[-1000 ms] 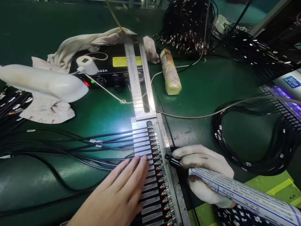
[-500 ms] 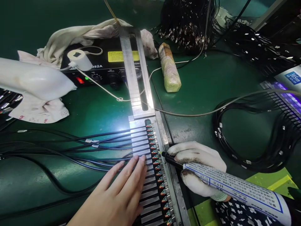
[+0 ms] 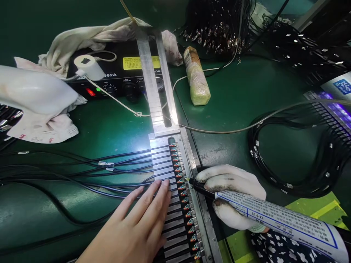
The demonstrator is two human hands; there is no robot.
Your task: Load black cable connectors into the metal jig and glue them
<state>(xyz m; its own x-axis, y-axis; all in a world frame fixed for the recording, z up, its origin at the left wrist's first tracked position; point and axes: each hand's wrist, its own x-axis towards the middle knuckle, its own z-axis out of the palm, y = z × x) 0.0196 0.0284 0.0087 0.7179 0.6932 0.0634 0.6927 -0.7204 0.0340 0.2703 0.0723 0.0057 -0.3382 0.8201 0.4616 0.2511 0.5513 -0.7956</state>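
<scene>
My left hand (image 3: 138,221), bare, lies with its fingers stretched out over black cables (image 3: 131,159) set in the slots of a metal comb fixture (image 3: 161,157). Along the fixture's right side, the cable ends show small connectors with coloured wires (image 3: 178,169). In a white glove stained dark at the fingers, my right hand (image 3: 236,180) is closed around a glue dispensing syringe (image 3: 276,215) with a printed white label. The syringe's thin yellowish tip points left, at a connector near the middle of the row. Whether the tip touches it, I cannot tell.
Behind the fixture stands a black dispenser controller (image 3: 120,86) with a cloth (image 3: 90,38) over it. A wrapped block (image 3: 197,78), a coiled cable bundle (image 3: 253,153) and a purple-lit lamp (image 3: 333,106) lie right. A white lamp arm (image 3: 35,87) reaches in from the left.
The view has shifted slightly. The syringe tip stays by nearly the same connector, and my left hand still rests on the cables.
</scene>
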